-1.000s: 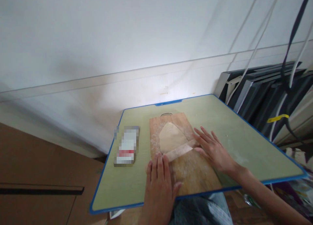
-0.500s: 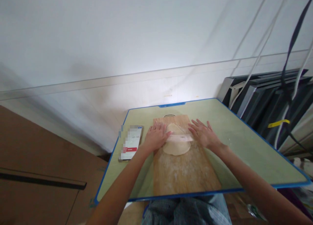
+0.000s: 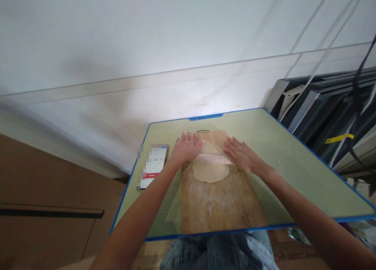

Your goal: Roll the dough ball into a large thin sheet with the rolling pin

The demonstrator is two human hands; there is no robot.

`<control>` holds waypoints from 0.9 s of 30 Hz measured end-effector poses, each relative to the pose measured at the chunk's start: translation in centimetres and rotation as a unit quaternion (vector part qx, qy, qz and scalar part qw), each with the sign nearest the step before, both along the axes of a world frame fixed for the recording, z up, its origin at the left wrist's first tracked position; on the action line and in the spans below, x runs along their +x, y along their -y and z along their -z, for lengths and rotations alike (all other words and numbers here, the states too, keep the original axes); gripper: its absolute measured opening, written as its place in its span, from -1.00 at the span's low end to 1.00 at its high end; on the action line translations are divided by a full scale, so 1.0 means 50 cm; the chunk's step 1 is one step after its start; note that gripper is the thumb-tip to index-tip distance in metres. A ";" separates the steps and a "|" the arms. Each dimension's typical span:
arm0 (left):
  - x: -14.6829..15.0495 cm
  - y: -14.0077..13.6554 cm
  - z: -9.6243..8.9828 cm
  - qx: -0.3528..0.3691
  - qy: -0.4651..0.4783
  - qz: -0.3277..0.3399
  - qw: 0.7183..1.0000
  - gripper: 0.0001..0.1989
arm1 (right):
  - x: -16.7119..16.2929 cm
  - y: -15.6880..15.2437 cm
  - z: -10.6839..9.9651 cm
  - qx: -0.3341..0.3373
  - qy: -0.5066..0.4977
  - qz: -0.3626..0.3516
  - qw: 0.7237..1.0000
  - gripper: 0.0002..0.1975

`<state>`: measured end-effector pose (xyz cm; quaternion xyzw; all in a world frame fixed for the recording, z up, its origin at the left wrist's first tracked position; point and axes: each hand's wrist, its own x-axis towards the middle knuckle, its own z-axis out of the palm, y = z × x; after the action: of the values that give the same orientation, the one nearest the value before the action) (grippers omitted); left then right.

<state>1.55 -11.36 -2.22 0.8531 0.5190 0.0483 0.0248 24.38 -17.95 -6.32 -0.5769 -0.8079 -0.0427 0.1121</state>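
Observation:
A pale rolling pin (image 3: 214, 158) lies crosswise over a flat, roughly round sheet of dough (image 3: 210, 173). Under the dough is a wooden cutting board (image 3: 221, 209), dusted with flour. My left hand (image 3: 185, 148) rests on the pin's left end, palm down with fingers stretched forward. On the right end lies my right hand (image 3: 241, 153), also flat with its fingers extended. Both hands cover the ends of the pin. Dough shows on the near and far sides of it.
A phone (image 3: 155, 166) showing a timer lies left of the board on the pale green, blue-edged table (image 3: 282, 156). Behind stands a white wall (image 3: 176, 94). Dark flat panels (image 3: 315, 113) lean at the right, with cables (image 3: 357, 94) hanging before them.
The camera view has shifted slightly. Both hands stay on the rolling pin with little change in their pose; the pin remains across the dough's upper part.

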 end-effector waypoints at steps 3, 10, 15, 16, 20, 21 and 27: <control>-0.001 0.036 -0.013 -0.027 -0.030 -0.007 0.999 -0.38 | -0.019 0.050 -0.015 0.004 -0.014 0.013 1.000 -0.47; -0.022 0.119 -0.017 0.028 -0.046 0.011 0.999 -0.53 | -0.053 0.098 -0.037 0.039 -0.020 0.031 0.999 -0.49; -0.038 0.166 -0.008 0.035 0.000 0.009 0.999 -0.53 | -0.066 0.137 -0.029 0.090 -0.033 0.027 0.995 -0.51; -0.040 0.175 -0.007 0.033 0.008 0.005 0.999 -0.53 | -0.068 0.147 -0.027 0.097 -0.035 0.025 0.994 -0.52; -0.045 0.211 -0.004 0.029 0.038 -0.010 0.999 -0.52 | -0.075 0.180 -0.020 0.106 -0.049 0.024 0.993 -0.54; -0.046 0.219 -0.002 0.031 0.044 -0.010 0.998 -0.52 | -0.076 0.187 -0.018 0.110 -0.053 0.024 0.992 -0.55; -0.053 0.256 0.011 0.057 0.062 -0.011 0.996 -0.49 | -0.079 0.215 -0.006 0.142 -0.059 0.017 0.988 -0.61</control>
<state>-1.11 -24.16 -2.75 0.8429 0.5219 0.1310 0.0079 20.42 -28.71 -6.00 -0.5703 -0.7757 -0.1249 0.2397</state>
